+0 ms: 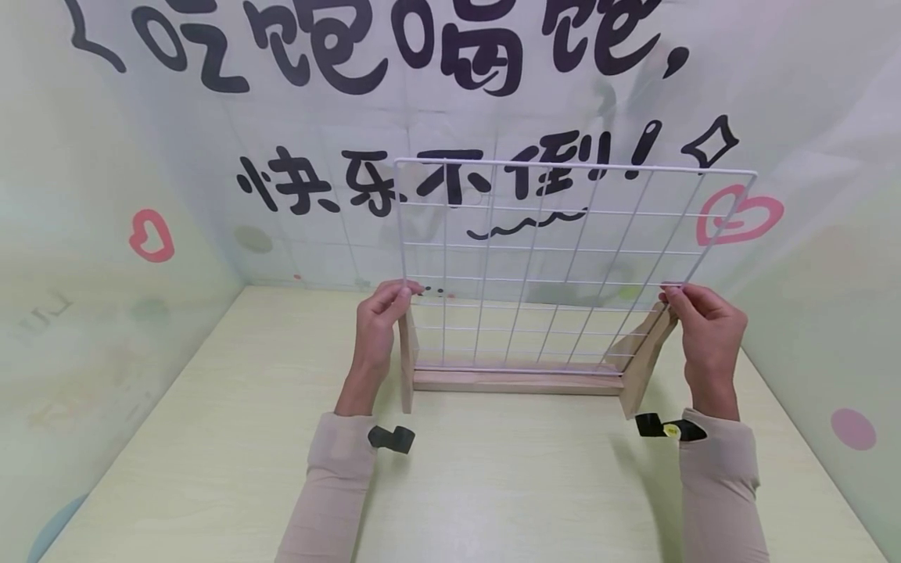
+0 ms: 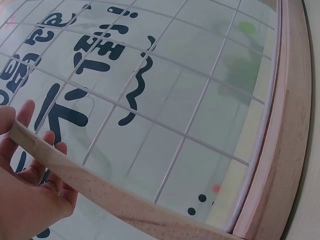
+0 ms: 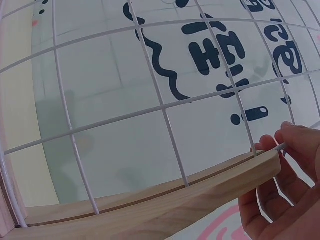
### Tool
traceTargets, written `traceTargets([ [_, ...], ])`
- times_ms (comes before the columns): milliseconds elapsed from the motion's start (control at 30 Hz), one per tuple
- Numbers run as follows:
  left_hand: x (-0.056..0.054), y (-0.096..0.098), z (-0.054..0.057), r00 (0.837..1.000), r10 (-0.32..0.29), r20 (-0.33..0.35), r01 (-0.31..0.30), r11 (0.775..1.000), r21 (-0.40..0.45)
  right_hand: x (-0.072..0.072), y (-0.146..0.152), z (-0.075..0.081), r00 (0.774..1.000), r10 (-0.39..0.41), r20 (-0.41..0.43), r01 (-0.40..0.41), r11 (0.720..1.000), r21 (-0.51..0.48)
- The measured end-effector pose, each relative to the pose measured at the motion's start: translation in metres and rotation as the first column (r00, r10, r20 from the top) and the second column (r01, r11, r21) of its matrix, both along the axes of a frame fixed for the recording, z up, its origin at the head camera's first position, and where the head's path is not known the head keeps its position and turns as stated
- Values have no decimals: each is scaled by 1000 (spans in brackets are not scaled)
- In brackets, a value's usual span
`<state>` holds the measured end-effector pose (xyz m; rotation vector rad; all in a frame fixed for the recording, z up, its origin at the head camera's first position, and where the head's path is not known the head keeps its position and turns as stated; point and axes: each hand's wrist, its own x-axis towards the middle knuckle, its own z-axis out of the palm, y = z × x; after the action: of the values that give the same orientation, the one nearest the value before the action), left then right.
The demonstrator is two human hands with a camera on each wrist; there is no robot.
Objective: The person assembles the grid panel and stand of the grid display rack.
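Observation:
A white wire grid panel [image 1: 577,166] stands upright, leaning slightly back, in a pale wooden stand. The stand has a base bar [image 1: 521,381], a left side piece [image 1: 406,367] and a right side piece [image 1: 642,371]. With thumb and fingers, my left hand [image 1: 376,320] pinches the panel's left edge at the tip of the left side piece. My right hand [image 1: 712,324] pinches the panel's right edge wire just above the right side piece. In the right wrist view, the wires run down into a groove in that wooden side [image 3: 200,197]; the right fingers curl beneath its tip.
The stand rests on a light wood-grain table [image 1: 493,469]. Behind it hangs a pale printed backdrop [image 1: 450,117] with large dark characters and pink hearts, and similar sheets close off both sides. Small black devices [image 1: 391,439] are worn at both cuffs.

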<state>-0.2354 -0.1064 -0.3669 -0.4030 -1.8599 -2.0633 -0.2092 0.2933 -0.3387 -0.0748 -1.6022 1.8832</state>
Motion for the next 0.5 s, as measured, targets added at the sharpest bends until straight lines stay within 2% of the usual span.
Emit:
traceTargets([
  [233, 0, 0, 0, 1000, 3, 4, -3, 1000, -1, 1, 3, 2, 998, 3, 61, -3, 1000, 8],
  [500, 1, 0, 1, 1000, 6, 9, -6, 1000, -10, 1, 4, 2, 997, 7, 78, -9, 1000, 22],
])
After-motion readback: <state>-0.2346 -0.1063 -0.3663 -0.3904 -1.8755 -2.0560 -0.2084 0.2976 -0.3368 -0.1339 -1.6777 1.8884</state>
